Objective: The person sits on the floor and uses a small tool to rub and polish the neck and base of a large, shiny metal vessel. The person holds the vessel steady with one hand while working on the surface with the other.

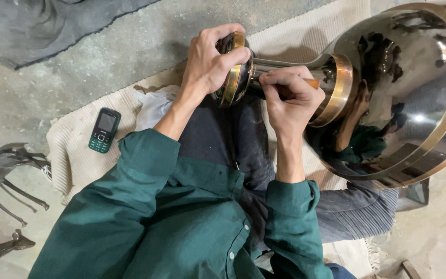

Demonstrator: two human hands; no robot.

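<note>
A large polished metal vessel with brass bands lies on its side across my lap, its wide bowl at the right and a narrow stem running left to a round foot. My left hand is clamped over the foot. My right hand is closed around a small tool with an orange-brown handle, pressed against the stem beside the foot. The tool's tip is hidden behind my fingers. My green sleeves reach down to the bottom edge of the view.
A green push-button phone lies on a beige woven mat at the left. Dark metal animal figures stand on the concrete floor at the far left. A grey cloth lies at the top left.
</note>
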